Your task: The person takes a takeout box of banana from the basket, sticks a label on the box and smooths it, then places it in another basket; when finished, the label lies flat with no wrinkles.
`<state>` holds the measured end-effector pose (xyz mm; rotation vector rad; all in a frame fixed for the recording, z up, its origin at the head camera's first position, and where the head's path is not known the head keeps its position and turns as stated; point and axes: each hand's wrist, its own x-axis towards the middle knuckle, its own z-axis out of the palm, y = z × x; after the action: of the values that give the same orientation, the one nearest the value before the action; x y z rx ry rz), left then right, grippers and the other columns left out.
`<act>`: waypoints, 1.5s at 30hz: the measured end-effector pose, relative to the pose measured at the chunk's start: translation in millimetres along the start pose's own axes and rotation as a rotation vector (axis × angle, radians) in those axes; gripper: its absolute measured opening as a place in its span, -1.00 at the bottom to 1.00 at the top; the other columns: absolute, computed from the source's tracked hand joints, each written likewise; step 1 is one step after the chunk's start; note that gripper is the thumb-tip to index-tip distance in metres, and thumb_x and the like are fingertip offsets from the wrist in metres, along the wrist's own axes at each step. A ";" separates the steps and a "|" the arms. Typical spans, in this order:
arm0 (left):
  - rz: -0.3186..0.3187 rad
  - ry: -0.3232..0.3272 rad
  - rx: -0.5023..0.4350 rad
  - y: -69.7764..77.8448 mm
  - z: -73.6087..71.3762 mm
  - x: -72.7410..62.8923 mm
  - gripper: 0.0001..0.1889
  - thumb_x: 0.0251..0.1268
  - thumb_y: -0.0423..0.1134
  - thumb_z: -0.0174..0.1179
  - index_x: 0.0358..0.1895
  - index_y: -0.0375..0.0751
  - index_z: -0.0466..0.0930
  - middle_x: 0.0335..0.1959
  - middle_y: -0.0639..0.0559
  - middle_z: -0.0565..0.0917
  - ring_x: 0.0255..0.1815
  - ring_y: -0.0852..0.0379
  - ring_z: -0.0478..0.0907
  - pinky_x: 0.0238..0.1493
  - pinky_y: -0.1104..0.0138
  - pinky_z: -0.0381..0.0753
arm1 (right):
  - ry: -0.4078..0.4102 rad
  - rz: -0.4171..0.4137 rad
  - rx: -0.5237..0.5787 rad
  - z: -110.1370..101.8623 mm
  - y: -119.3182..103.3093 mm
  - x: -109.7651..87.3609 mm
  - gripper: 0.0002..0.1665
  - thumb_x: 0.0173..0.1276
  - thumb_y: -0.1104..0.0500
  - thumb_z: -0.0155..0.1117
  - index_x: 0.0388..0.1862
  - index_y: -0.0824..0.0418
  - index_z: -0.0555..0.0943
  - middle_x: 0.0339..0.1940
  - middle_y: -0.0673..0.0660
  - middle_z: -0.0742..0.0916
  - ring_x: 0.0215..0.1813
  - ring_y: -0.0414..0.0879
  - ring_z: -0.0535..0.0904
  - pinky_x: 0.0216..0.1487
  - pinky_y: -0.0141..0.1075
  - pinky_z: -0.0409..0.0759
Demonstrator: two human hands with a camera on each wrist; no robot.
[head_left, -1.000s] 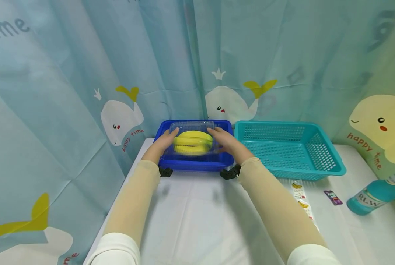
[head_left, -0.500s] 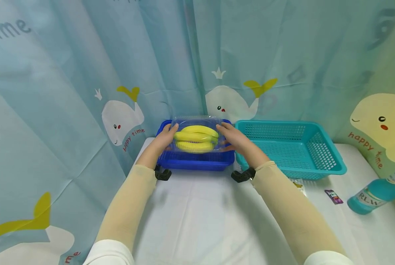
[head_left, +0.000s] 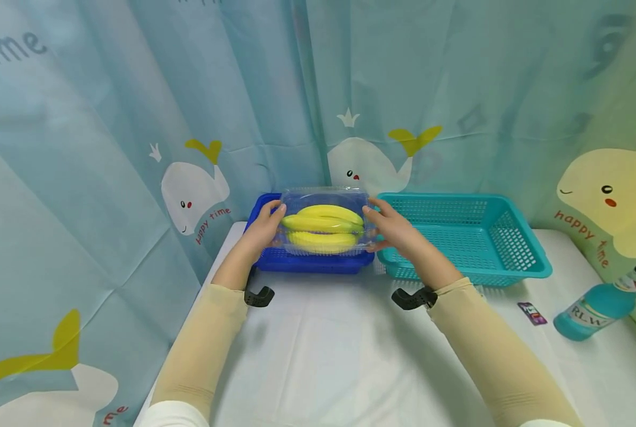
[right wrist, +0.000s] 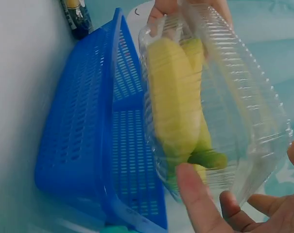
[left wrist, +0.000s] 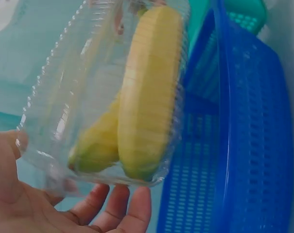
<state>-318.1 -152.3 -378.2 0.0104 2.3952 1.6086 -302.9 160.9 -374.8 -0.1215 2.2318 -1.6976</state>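
Left hand [head_left: 264,225] and right hand [head_left: 397,230]: grip pinching both ends of clear box [head_left: 323,197], bananas [head_left: 326,224] inside, above blue basket [head_left: 307,264] (carrying step, I judge). Next move probably needs 2-sided support.

Bananas [head_left: 323,224] lie in a container [head_left: 326,196], apparently above the left basket [head_left: 312,265] — the right basket [head_left: 457,240] stands beside that one on the surface [head_left: 328,338]. Nearer, at right, lies a packet [head_left: 532,313] — a bottle [head_left: 595,311] to its right.
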 end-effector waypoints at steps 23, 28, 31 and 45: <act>0.259 0.075 -0.026 -11.0 54.1 -51.4 -0.42 0.52 0.27 -0.19 0.45 0.14 0.12 0.09 -0.12 0.42 -0.12 -0.09 0.41 -0.24 0.19 0.47 | 0.116 -0.131 -0.162 -21.2 33.7 -83.0 -0.13 0.48 -0.40 -0.13 0.63 -0.26 -0.14 0.33 0.29 0.39 0.15 0.18 0.40 -0.23 -0.11 0.65; 0.297 0.070 -0.071 -19.4 65.5 -58.1 -0.48 0.53 0.16 -0.14 0.43 0.11 0.15 -0.10 -0.02 0.39 -0.17 0.01 0.33 -0.21 0.24 0.36 | 0.119 -0.141 -0.127 -22.3 41.9 -99.2 -0.16 0.52 -0.33 -0.12 0.63 -0.28 -0.19 0.38 0.36 0.33 0.28 0.26 0.30 -0.23 -0.06 0.62; 0.308 0.046 -0.106 -22.9 71.1 -61.9 -0.47 0.53 0.04 -0.10 0.48 0.09 0.11 -0.21 0.01 0.33 -0.24 0.05 0.26 -0.20 0.23 0.32 | 0.132 -0.131 -0.110 -22.3 49.3 -105.9 -0.17 0.54 -0.30 -0.12 0.63 -0.29 -0.22 0.51 0.38 0.23 0.35 0.34 0.27 -0.22 -0.07 0.62; 0.293 -0.064 -0.054 -52.1 94.4 -73.6 -0.40 0.52 0.04 -0.10 0.56 0.21 0.03 -0.38 0.06 0.28 -0.49 0.13 0.19 -0.43 0.35 0.30 | 0.128 -0.082 -0.092 -19.3 85.9 -128.7 -0.19 0.54 -0.30 -0.12 0.64 -0.18 -0.07 0.63 0.31 0.03 0.30 0.44 0.38 -0.40 -0.11 0.67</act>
<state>-219.6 -97.5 -444.0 0.4148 2.3865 1.7653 -176.5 237.4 -424.7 -0.1316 2.4307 -1.6890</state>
